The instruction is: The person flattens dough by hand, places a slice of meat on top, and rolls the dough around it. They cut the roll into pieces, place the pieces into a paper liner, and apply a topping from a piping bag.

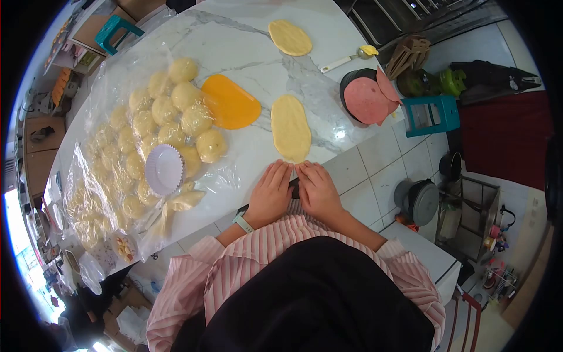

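Note:
A flattened oval of dough [291, 126] lies lengthwise on the marble-patterned table. My left hand [271, 192] and my right hand [317, 190] meet at its near end by the table edge. The fingers of both are bent together, with the fingertips pinching the dough's near edge; the thumbs are mostly hidden. Farther up the table is a second dough oval [290, 37]. An orange dough scraper [233, 102] rests left of the nearer oval. Round pink meat slices [365, 100] are piled on a dark round container to the right.
Several dough balls [185, 95] sit under clear plastic on the left, with a white fluted paper cup [164, 169] and a piping bag [183, 201] on top. A spoon [343, 61] with a yellow spread lies near the far right edge. A teal stool [431, 115] stands on the floor.

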Demonstrator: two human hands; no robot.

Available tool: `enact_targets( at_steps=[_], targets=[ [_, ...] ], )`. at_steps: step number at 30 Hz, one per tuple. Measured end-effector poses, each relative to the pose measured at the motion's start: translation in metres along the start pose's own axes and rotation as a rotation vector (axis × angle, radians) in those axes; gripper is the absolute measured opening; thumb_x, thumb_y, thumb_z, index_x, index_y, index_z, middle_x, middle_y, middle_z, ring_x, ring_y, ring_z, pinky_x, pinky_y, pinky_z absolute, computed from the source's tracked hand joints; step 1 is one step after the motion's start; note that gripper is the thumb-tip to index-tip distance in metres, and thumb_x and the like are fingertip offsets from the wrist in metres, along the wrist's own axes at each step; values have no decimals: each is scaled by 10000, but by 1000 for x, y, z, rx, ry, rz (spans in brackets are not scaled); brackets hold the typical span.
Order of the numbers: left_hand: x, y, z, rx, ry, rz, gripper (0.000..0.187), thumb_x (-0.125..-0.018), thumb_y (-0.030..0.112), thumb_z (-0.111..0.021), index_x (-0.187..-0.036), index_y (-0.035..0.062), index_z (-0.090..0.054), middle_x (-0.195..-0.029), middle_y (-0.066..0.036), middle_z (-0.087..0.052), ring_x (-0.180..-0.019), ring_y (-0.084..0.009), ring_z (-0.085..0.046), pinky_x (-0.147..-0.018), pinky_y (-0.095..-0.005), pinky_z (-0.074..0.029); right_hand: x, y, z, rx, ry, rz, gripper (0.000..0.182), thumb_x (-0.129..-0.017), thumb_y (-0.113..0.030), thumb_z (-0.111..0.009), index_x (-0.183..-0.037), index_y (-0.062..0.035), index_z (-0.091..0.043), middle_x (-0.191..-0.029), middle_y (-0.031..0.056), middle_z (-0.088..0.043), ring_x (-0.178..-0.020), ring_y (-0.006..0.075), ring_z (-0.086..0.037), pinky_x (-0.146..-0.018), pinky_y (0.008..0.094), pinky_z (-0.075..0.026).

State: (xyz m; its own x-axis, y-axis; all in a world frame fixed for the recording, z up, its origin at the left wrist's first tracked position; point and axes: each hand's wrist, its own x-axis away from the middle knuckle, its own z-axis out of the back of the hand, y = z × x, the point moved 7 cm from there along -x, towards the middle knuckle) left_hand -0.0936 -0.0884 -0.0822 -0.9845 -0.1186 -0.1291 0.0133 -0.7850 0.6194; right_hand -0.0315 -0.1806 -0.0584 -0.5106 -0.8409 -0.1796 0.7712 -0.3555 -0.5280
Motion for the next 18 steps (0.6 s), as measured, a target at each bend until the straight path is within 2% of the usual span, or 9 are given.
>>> enact_targets(
  at_steps=[3, 6, 10, 13, 16, 18],
  targets=[
    [-15, 10, 16, 2, 70, 16, 581, -763, 93, -638, -1293, -59, -454, -1321, -200, -458, -1265, -357, -423, -1077, -444, -340, -18, 1, 16, -60, 29, -19, 388, -797, -18, -578, -1174, 75, -569, -1149, 197, -555, -1122, 354, -515, -995, 451, -400],
    [-5, 6, -6, -179, 69, -34, 610, -750, 91, -643, -1305, -58, -440, -1328, -205, -451, -1266, -363, -417, -1079, -440, -336, -5, 5, 1, 15, 25, 60, 389, -800, -26, -574, -1174, 78, -563, -1145, 189, -554, -1102, 343, -523, -992, 444, -397],
    [2, 14, -3, -140, 97, 34, 621, -736, 91, -654, -1301, -58, -443, -1306, -203, -461, -1256, -359, -425, -1075, -438, -340, -4, 8, 8, -53, -99, 86, 394, -791, -60, -569, -1157, 86, -563, -1123, 169, -559, -1093, 320, -517, -968, 421, -402],
    [2, 21, 1, -86, 97, 83, 606, -747, 96, -652, -1296, -58, -447, -1272, -201, -474, -1245, -363, -432, -1070, -441, -345, -16, 3, 23, -17, -11, 124, 382, -784, -56, -572, -1138, 86, -571, -1112, 151, -567, -1089, 302, -522, -960, 410, -400],
    [4, 21, -6, -98, 102, 96, 588, -763, 107, -650, -1294, -48, -451, -1262, -195, -472, -1244, -359, -432, -1066, -442, -351, -6, 3, 8, 69, 24, 207, 369, -788, -64, -575, -1133, 68, -580, -1104, 142, -566, -1083, 290, -524, -963, 413, -388],
    [9, 23, -5, -113, 77, 92, 580, -770, 118, -646, -1293, -40, -451, -1283, -188, -465, -1252, -339, -433, -1072, -434, -351, -2, 9, 10, -18, -43, 214, 370, -793, -69, -576, -1142, 56, -579, -1106, 137, -564, -1082, 279, -520, -956, 414, -385]
  ],
)
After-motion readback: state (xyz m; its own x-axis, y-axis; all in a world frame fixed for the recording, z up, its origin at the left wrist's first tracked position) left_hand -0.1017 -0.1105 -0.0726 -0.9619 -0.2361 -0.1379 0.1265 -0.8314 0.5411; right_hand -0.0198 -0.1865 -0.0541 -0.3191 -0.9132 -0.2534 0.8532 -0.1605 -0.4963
